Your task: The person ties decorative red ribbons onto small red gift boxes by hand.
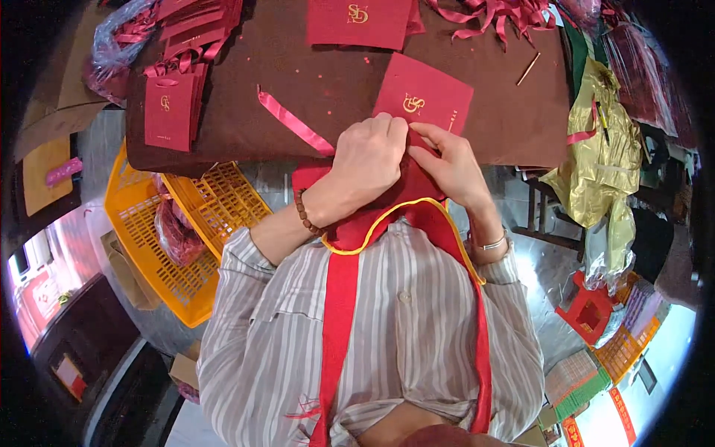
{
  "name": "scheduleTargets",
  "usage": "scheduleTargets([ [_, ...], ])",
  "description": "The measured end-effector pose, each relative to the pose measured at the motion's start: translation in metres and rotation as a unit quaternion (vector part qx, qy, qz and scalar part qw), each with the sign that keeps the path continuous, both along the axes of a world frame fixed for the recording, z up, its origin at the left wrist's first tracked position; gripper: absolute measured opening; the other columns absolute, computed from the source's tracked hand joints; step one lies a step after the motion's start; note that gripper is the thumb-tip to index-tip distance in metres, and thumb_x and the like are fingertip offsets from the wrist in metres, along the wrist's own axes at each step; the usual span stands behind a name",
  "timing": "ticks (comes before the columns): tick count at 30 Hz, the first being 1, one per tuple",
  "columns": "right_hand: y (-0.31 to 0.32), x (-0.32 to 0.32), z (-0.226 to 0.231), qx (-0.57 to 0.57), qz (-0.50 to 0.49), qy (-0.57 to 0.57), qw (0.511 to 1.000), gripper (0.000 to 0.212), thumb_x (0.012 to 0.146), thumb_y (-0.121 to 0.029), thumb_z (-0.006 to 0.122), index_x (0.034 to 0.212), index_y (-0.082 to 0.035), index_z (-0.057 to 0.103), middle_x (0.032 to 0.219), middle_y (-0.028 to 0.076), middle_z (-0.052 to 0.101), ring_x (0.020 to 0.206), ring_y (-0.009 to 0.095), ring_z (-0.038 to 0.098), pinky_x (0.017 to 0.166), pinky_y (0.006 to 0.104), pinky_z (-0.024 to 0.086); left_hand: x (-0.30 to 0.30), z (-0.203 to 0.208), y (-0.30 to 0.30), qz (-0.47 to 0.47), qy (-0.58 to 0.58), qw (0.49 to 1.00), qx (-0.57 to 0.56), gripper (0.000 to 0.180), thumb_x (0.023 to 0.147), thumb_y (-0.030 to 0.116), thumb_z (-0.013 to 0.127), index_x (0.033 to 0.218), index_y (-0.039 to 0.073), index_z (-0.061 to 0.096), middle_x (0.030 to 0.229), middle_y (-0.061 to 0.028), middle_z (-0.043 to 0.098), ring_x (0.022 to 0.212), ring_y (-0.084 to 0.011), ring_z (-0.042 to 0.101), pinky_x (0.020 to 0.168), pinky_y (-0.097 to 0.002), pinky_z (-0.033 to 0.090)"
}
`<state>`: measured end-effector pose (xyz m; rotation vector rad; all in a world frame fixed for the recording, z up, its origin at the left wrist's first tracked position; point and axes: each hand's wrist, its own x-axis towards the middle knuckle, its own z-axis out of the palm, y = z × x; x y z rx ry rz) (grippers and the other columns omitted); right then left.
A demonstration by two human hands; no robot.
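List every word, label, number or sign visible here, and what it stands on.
Wording is not copied; the prints are:
Red bag with ribbon handle, left on the brown table: gold monogram; small line, too small to read.
Red piece by the right hand: gold monogram; small line, too small.
Other red piece, picture top: gold monogram.
Red strips, lower right: marks too small.
Pink-white sign, far left: washed out, unreadable.

Gold-printed red bag, pink ribbon, brown tablecloth

Gold letters are being borne by the near bag, far bag and left bag, and gold characters by red strips.
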<state>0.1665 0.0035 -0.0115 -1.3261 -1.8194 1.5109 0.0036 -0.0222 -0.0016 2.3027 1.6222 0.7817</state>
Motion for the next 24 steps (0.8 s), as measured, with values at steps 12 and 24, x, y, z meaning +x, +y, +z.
scheduleTargets([
  [12,-0.004,-0.005,0.007,0.061,-0.001,-0.099,0.993,0.035,0.08,-0.011,0.06,0.112,0.002,0.054,0.094,0.014,0.064,0.088,0.015,0.06,0.078,0.028,0.047,-0.015,-0.011,0.002,-0.067,-0.044,0.996,0.035,0.009,0.075,0.011,0.049,0.078,0.002,0.05,0.072,-0.0121,0.052,0.064,-0.0284,0.056,0.054,-0.037,0.046],
  [24,-0.009,-0.022,0.023,0.057,0.006,-0.075,0.996,0.024,0.079,-0.009,0.062,0.099,0.002,0.053,0.085,0.014,0.064,0.078,0.015,0.062,0.07,0.0265,0.048,-0.049,0.008,0.019,-0.068,-0.084,0.994,-0.014,0.013,0.077,0.023,0.058,0.081,0.012,0.064,0.101,-0.0022,0.055,0.095,-0.0237,0.049,0.077,-0.0405,0.037],
])
